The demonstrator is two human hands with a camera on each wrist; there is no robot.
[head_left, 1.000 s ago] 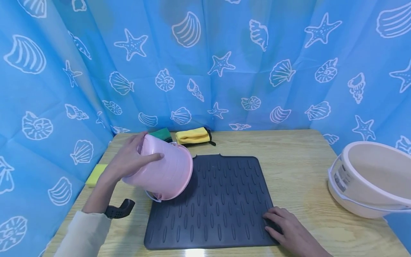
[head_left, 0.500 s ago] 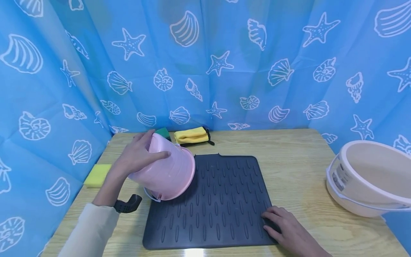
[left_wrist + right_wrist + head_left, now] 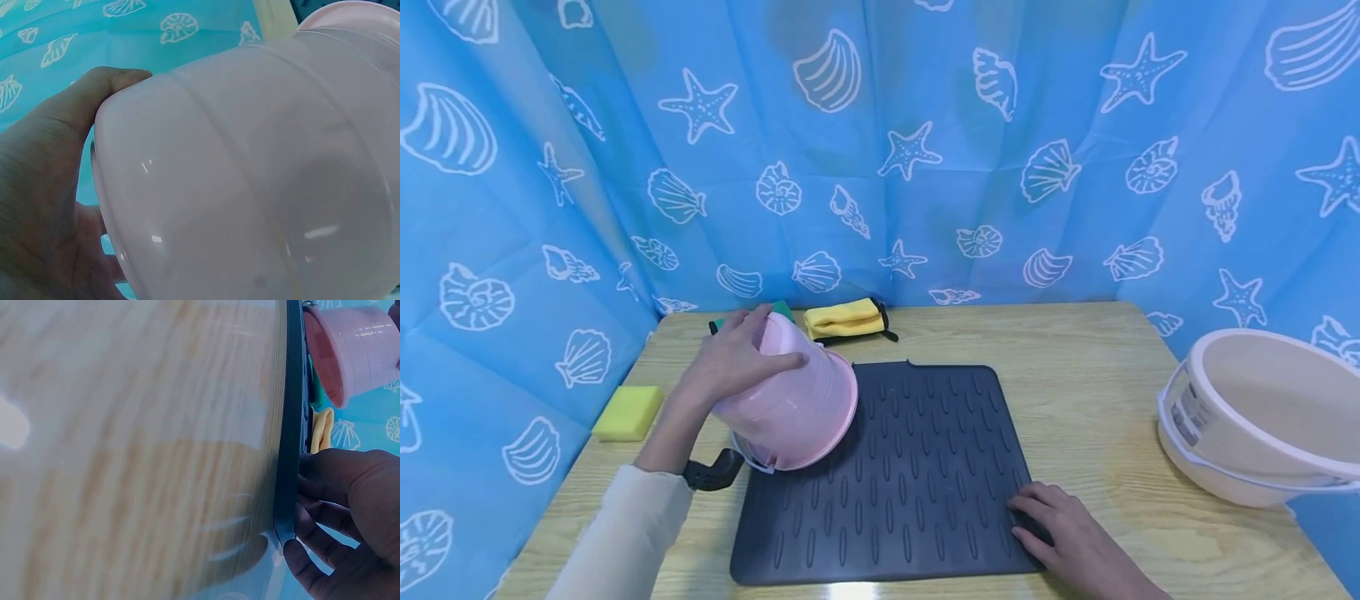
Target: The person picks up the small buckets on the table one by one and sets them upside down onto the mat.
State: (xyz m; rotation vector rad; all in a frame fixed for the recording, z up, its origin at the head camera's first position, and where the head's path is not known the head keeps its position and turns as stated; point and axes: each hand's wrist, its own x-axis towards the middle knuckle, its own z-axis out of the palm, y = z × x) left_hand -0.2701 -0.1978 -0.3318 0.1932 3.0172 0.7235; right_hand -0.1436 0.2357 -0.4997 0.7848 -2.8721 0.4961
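My left hand (image 3: 730, 358) grips a pink bucket (image 3: 793, 404) by its base end. The bucket lies tilted, its mouth facing down and to the right over the left part of a black ribbed mat (image 3: 917, 483). In the left wrist view the thumb lies along the bucket's smooth wall (image 3: 212, 187), with other fingers partly hidden behind the base. My right hand (image 3: 1067, 529) rests at the mat's lower right edge, fingers loosely bent. Seen from the right wrist, those fingertips (image 3: 303, 556) touch the mat's side.
A yellow sponge (image 3: 628, 413) sits left on the wooden table (image 3: 1075, 367). Behind the bucket are a folded yellow cloth (image 3: 844, 320) and a partly hidden green cloth (image 3: 782, 309). A large cream basin (image 3: 1232, 425) stands at the right. Blue shell-print curtains (image 3: 880, 150) enclose the table.
My left hand has shifted slightly right with the bucket, tipping it a little more mouth-down. More of the sponge shows. The right hand stays on the mat's edge.
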